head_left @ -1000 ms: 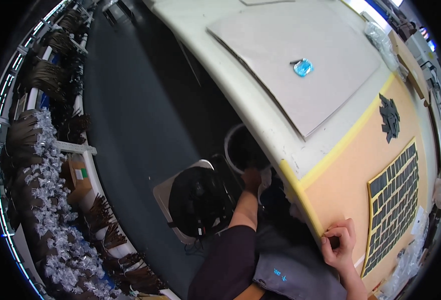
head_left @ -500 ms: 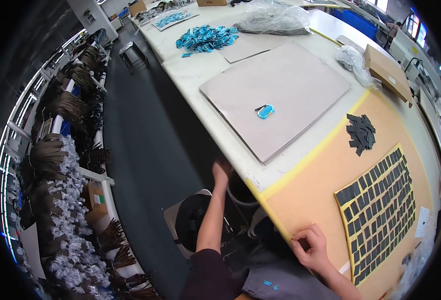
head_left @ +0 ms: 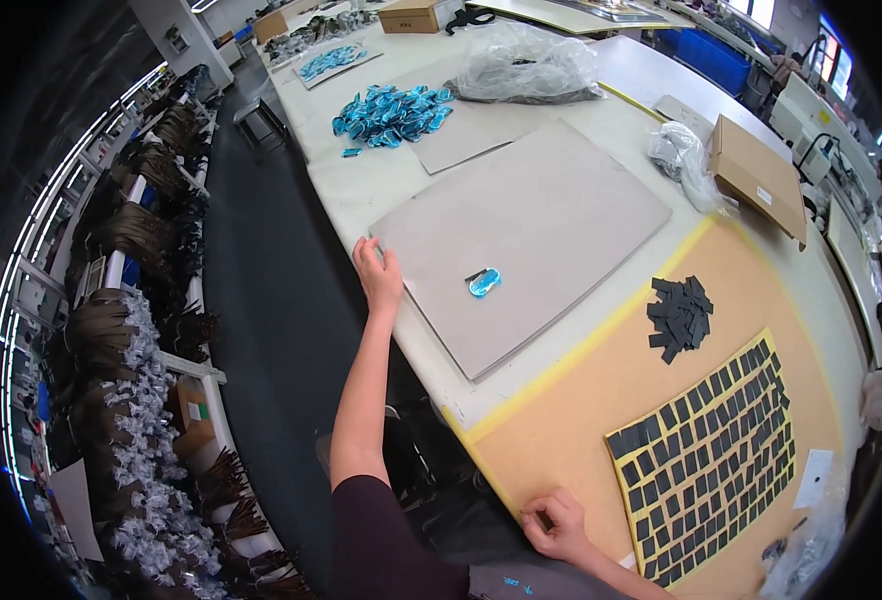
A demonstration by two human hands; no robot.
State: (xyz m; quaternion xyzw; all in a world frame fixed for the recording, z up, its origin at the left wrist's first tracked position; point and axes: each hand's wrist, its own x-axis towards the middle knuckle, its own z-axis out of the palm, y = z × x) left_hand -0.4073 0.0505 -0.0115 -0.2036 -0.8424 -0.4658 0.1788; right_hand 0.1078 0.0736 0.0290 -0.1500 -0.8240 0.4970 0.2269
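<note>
My left hand [head_left: 376, 272] reaches to the left corner of a stack of large grey boards [head_left: 531, 240]. Its fingers and thumb are apart, and the fingertips are at the board edge. On the top board lie a small shiny blue oval piece [head_left: 484, 283] and a short dark strip [head_left: 474, 275] touching it. My right hand [head_left: 556, 525] rests by the near table edge, fingers curled toward the thumb around a dark hollow; I see nothing held. Beyond it is a yellow sheet [head_left: 612, 446] covered with rows of black rectangular pieces.
A pile of black strips [head_left: 679, 315] lies on the tan mat [head_left: 561, 420]. Farther back are a heap of blue pieces [head_left: 391, 115], a clear plastic bag [head_left: 531, 65] and a cardboard box [head_left: 756, 175]. Racks of hanging brown straps [head_left: 136, 220] stand left across the aisle.
My left hand has risen from beside the table, below its edge, to the left corner of the boards. My right hand keeps its curled shape near the table edge. The view has shifted.
</note>
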